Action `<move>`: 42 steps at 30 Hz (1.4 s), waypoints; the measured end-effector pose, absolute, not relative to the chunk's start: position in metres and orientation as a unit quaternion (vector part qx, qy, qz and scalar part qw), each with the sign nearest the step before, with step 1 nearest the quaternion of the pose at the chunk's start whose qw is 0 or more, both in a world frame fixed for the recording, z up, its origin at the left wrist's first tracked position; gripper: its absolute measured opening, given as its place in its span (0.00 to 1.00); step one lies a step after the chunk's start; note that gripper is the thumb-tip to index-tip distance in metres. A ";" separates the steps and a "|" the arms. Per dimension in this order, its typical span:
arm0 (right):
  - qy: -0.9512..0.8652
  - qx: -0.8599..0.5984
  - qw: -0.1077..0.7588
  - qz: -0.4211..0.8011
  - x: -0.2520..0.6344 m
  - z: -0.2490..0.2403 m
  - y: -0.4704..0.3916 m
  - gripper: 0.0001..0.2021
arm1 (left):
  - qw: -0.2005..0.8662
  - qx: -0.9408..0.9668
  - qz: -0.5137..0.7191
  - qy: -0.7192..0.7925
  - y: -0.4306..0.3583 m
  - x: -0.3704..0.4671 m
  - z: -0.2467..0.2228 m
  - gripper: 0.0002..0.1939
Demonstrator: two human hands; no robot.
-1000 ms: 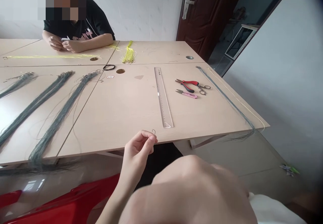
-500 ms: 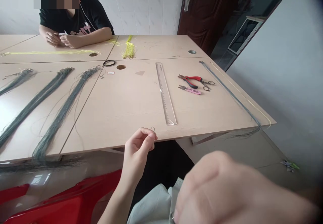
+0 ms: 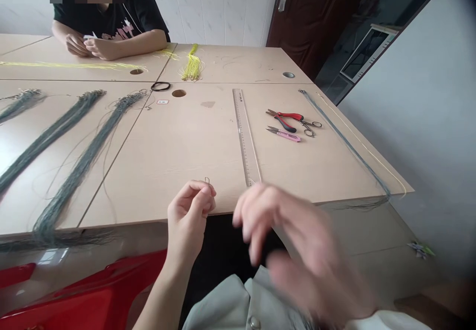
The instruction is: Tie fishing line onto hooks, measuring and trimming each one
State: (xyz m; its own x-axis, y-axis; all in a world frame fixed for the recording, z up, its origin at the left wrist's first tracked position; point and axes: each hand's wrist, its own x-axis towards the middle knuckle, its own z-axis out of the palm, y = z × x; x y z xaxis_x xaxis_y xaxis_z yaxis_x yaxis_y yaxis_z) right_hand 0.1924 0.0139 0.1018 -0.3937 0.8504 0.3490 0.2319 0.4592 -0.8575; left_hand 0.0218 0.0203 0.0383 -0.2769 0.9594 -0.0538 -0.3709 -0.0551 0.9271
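Note:
My left hand (image 3: 191, 208) is closed in a pinch at the table's near edge. A small loop of thin dark cord (image 3: 207, 181) sticks up above its fingertips; the rest is hidden in the fingers. My right hand (image 3: 286, 235) is blurred, to the right of the left hand and apart from it. Its fingers are bent, the thumb stands away from them, and I see nothing between. Beyond the right hand lies a clear ruler (image 3: 243, 136), its near end partly covered by the fingers in this view.
Red-handled pliers (image 3: 288, 120), scissors (image 3: 310, 129) and pink thread snips (image 3: 284, 134) lie right of the ruler. Grey-green cord bundles (image 3: 87, 156) spread at left; another strand (image 3: 342, 139) lies at right. A person (image 3: 111, 27) sits opposite near yellow cords (image 3: 192, 67). A red chair (image 3: 96, 290) stands lower left.
My right hand has come down from close to the camera toward the table, and its fingers have spread apart. The left hand shifted slightly left in view, still pinching the cord loop.

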 end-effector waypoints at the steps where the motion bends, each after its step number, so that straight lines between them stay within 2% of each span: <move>1: -0.769 -0.363 0.400 0.341 0.197 0.090 0.029 0.10 | 0.506 0.314 0.659 0.459 0.024 0.020 0.038 0.09; 2: -0.815 -0.408 0.346 0.222 0.200 0.077 0.043 0.12 | 0.502 0.309 0.666 0.456 0.027 0.018 0.037 0.09; 3: -0.824 -0.427 0.324 0.184 0.203 0.064 0.054 0.14 | 0.501 0.306 0.672 0.452 0.031 0.017 0.037 0.09; 6: -0.848 -0.424 0.278 0.154 0.206 0.034 0.063 0.20 | 0.502 0.299 0.679 0.444 0.038 0.016 0.035 0.09; 10: -0.869 -0.397 0.263 0.138 0.205 0.035 0.025 0.17 | 0.512 0.297 0.674 0.441 0.039 0.015 0.033 0.09; 12: -0.855 -0.388 0.287 0.188 0.207 0.044 0.004 0.16 | 0.516 0.295 0.673 0.441 0.039 0.014 0.032 0.09; 14: -0.781 -0.430 0.315 0.324 0.211 0.051 -0.007 0.15 | 0.518 0.293 0.672 0.441 0.038 0.014 0.031 0.09; 16: -0.689 -0.496 0.305 0.432 0.212 0.052 -0.006 0.20 | 0.520 0.292 0.670 0.441 0.037 0.014 0.030 0.09; 19: -0.626 -0.555 0.246 0.490 0.203 0.041 0.009 0.28 | 0.521 0.292 0.670 0.441 0.036 0.014 0.031 0.10; 25: -0.554 -0.530 0.199 0.610 0.170 0.013 0.010 0.33 | 0.519 0.288 0.680 0.430 0.035 0.011 0.032 0.09; 33: -0.490 -0.432 0.213 0.727 0.158 0.011 -0.007 0.29 | 0.524 0.282 0.688 0.416 0.035 0.014 0.033 0.08; 36: -0.485 -0.374 0.223 0.759 0.143 0.004 -0.004 0.24 | 0.523 0.278 0.693 0.412 0.035 0.014 0.035 0.08; 42: -0.539 -0.295 0.292 0.733 0.144 0.011 -0.017 0.14 | 0.492 0.248 0.734 0.397 0.033 0.013 0.037 0.10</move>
